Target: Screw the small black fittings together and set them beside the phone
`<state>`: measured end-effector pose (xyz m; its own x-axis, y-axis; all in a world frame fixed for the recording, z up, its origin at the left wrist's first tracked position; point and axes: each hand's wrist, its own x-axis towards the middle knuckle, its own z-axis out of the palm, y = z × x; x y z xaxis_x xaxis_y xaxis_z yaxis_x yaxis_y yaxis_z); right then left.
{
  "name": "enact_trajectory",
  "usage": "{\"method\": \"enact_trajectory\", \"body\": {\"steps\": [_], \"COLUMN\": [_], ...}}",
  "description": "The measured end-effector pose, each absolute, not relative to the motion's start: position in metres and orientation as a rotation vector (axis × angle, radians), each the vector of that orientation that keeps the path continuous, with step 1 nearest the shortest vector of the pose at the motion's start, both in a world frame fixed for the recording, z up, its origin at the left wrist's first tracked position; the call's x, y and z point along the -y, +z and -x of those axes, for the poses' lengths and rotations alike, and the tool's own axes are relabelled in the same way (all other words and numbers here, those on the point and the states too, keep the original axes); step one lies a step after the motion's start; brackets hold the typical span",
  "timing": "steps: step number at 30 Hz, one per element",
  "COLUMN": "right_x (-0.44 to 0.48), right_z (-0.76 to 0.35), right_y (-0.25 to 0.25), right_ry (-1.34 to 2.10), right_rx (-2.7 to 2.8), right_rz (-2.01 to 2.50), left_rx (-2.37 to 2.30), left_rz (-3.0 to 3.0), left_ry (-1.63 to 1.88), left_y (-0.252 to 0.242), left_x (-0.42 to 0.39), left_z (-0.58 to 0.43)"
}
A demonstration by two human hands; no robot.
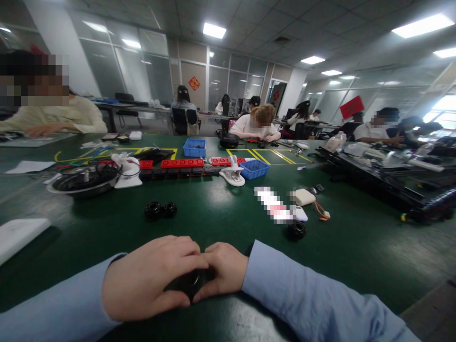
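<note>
My left hand (153, 280) and my right hand (226, 268) meet at the front of the green table. Both are closed around a glossy black round part (194, 281), which looks like a small wheel; fingers and thumbs cover much of it. Ahead and to the left, two similar black ring-shaped parts, a left one (153, 211) and a right one (170, 209), lie side by side. Another black ring-shaped part (296, 231) rests to the right, near a white power bank (303, 197) with an orange cable (321, 211).
A metal bowl (60, 189) with dark items stands left, beside a white clip-like stand (132, 173). Behind are red strips (181, 163) and blue bins (255, 169). A white slab (21, 235) lies far left, a black frame (388, 178) at right. Other people sit around.
</note>
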<state>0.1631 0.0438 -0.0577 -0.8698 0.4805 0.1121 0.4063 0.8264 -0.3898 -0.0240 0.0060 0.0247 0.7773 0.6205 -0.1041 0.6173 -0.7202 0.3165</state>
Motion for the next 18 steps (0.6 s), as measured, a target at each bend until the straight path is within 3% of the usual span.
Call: {"method": "enact_trajectory", "body": {"steps": [18], "right_x": [-0.033], "right_z": [-0.16], "right_y": [-0.055], "right_ry": [0.559], "right_rx": [2.891], "right_rz": [0.525], "left_rx": [-0.844], "left_rz": [-2.639], "left_ry": [-0.163], "left_y": [0.019], "left_x": [0.0], "left_z": [0.028]}}
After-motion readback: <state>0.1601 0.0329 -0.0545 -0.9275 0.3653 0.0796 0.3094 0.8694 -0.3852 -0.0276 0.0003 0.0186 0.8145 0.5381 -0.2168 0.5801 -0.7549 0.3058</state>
